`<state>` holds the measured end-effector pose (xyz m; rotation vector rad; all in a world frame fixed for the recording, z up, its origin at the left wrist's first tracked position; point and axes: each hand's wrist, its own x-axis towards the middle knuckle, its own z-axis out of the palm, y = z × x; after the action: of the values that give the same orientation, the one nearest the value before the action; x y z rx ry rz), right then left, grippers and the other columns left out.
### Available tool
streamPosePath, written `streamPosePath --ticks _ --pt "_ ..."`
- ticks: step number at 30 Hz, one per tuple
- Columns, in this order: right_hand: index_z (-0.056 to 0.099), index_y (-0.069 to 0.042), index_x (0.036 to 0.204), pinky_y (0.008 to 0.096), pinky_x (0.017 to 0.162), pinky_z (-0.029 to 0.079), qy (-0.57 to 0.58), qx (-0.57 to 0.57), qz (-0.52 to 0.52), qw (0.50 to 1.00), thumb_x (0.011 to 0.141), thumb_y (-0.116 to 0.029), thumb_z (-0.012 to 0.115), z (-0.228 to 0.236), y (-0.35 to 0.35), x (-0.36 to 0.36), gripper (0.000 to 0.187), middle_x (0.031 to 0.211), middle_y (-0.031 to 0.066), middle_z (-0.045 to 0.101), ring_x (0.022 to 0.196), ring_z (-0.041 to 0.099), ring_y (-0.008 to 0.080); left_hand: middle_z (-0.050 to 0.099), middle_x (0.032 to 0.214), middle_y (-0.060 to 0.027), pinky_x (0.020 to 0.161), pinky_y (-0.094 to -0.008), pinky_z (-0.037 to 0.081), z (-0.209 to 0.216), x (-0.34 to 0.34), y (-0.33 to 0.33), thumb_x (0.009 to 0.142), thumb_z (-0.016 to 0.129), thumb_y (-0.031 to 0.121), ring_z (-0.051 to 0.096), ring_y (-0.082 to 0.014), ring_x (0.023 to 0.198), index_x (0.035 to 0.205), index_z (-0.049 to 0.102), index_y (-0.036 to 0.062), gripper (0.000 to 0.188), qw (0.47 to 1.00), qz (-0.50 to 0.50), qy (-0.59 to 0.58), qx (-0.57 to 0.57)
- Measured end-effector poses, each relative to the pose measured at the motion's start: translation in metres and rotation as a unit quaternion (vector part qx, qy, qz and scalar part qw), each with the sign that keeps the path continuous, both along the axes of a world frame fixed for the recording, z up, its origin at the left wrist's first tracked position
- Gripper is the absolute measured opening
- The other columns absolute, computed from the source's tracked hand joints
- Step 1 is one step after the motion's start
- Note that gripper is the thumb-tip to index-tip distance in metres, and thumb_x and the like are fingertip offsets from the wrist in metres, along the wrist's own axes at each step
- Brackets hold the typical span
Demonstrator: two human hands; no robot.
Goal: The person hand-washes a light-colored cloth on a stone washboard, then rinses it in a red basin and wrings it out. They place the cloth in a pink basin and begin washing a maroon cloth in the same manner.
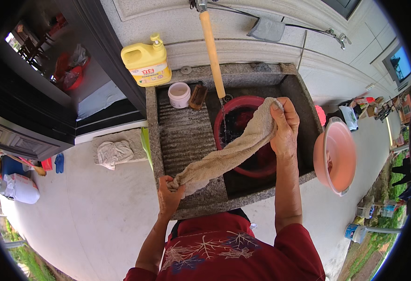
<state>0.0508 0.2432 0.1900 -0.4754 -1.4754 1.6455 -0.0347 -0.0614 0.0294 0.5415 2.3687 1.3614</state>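
A beige towel (229, 152) is stretched slantwise above the stone sink (153, 136), gathered into a long band. My left hand (169, 195) is closed round its lower end, over the near edge of the ribbed washboard slab (182, 131). Higher up and to the right, my right hand (285, 125) grips the other end. Under the towel sits a dark red basin (261, 169), partly hidden by it. Water (223, 119) runs into the basin from a tan hose (212, 54) hanging from the tap. Dark contents in the basin cannot be made out.
A yellow pump jug (145, 63) stands at the sink's back left corner. Near it are a pink-white tub (179, 95) and a brown scrubbing brush (198, 97). A pink basin (338, 157) is beside the sink's right wall. A pale cloth (114, 153) lies on a slab at left.
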Motion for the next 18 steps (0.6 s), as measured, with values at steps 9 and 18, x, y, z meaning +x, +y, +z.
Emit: streamPosePath --ticks 9,18 --pt "0.048 -0.007 0.091 0.0172 0.057 0.029 0.138 -0.084 0.068 0.984 0.095 -0.015 0.053 0.016 -0.068 -0.039 0.011 0.075 -0.0084 0.039 0.068 0.032 0.0004 0.055 0.11 -0.0169 0.094 -0.0464 0.033 -0.011 0.0 0.067 0.067 0.076 0.044 0.048 -0.0334 0.109 0.122 0.049 0.0035 0.073 0.95 -0.231 0.158 -0.135" --pt "0.061 -0.012 0.093 0.0261 0.066 0.043 -0.21 -0.209 0.014 0.955 0.087 -0.023 0.06 -0.204 0.012 -0.011 0.012 0.084 -0.001 0.064 0.08 0.057 0.008 0.054 0.112 -0.0237 0.087 -0.0423 0.042 -0.014 0.0 0.052 0.078 0.067 0.029 0.054 -0.0375 0.102 0.124 0.043 -0.0047 0.062 0.994 -0.057 -0.078 -0.045"
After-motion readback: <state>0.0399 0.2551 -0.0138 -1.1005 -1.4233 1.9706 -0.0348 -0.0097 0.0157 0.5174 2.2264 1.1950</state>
